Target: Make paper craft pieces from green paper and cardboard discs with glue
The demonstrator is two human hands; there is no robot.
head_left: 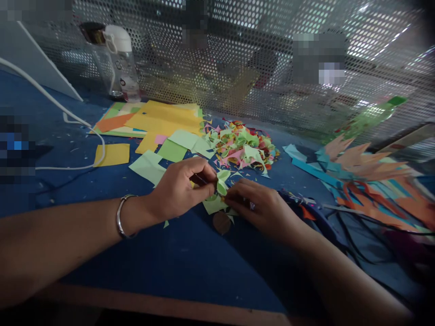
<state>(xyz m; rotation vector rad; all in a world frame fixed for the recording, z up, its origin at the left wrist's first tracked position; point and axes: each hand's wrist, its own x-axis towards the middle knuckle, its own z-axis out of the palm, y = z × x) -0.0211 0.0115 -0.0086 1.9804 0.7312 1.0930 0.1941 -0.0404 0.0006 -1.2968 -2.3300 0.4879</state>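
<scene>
My left hand (180, 188), with a metal bangle on its wrist, pinches a small light green paper piece (220, 186) above the blue table (176, 253). A thin dark stick-like tool runs between its fingers, but what it is stays unclear. My right hand (261, 206) meets the same green piece from the right, fingertips closed on its edge. More light green paper (214, 206) lies flat under both hands, and a small round brown disc (221, 222) rests just in front of them.
A heap of coloured paper scraps (243, 147) lies behind my hands. Yellow, orange and green sheets (159, 120) are stacked at back left beside a clear bottle (118, 63). A white cable (68, 117) loops at left. Orange and blue cut-outs (370, 181) cover the right. A perforated metal screen (258, 68) closes the back.
</scene>
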